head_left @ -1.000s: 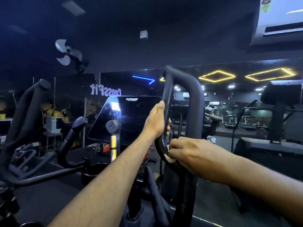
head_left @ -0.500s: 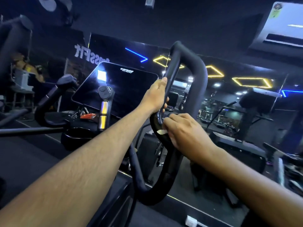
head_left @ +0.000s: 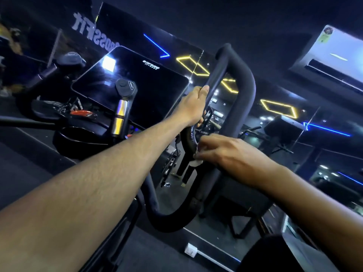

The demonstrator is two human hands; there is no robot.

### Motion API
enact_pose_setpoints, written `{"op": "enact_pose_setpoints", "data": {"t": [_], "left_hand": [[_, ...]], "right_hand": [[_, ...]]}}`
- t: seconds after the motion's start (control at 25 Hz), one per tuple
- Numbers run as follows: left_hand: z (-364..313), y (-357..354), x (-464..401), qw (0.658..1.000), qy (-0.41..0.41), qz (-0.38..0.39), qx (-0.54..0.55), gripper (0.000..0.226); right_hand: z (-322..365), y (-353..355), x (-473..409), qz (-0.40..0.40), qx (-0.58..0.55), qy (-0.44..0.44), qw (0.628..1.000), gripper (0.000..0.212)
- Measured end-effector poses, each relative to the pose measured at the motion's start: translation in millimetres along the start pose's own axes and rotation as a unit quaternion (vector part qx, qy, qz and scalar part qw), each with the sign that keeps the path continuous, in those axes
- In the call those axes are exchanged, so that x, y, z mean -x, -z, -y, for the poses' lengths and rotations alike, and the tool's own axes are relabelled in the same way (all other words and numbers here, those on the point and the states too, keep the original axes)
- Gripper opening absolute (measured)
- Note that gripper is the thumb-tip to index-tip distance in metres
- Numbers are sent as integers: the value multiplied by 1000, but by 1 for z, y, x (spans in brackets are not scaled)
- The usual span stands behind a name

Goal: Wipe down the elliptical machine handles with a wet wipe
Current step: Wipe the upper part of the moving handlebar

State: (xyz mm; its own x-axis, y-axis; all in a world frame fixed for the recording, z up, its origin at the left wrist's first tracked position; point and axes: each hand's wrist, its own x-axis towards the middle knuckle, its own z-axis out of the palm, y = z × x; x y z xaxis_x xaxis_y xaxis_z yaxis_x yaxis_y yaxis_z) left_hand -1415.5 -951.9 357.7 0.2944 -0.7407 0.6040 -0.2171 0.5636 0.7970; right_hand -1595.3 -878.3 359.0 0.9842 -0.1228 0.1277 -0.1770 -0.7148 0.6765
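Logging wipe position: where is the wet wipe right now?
In the head view, the wet wipe sits right of centre, pinched by the right hand against the looped handle, below the left hand.

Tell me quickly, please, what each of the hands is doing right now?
Left hand: closed around the looped handle, gripping its inner bar.
Right hand: closed on the wet wipe, pressing it against the handle lower down.
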Motion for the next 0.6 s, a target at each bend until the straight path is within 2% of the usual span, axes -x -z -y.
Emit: {"op": "enact_pose_setpoints", "data": {"t": [0.2, 0.4, 0.6], "left_hand": [[-2, 3, 5, 1000, -8, 5, -21, 45], [-4, 5, 6, 1000, -4, 18, -15, 42], [-4, 13, 5, 997, 8, 78, 16, 39]], "right_hand": [[6, -20, -19, -46, -23, -113, 992, 14], [19, -14, 12, 67, 52, -46, 995, 22], [19, -25, -33, -35, 10, -172, 985, 4]]}}
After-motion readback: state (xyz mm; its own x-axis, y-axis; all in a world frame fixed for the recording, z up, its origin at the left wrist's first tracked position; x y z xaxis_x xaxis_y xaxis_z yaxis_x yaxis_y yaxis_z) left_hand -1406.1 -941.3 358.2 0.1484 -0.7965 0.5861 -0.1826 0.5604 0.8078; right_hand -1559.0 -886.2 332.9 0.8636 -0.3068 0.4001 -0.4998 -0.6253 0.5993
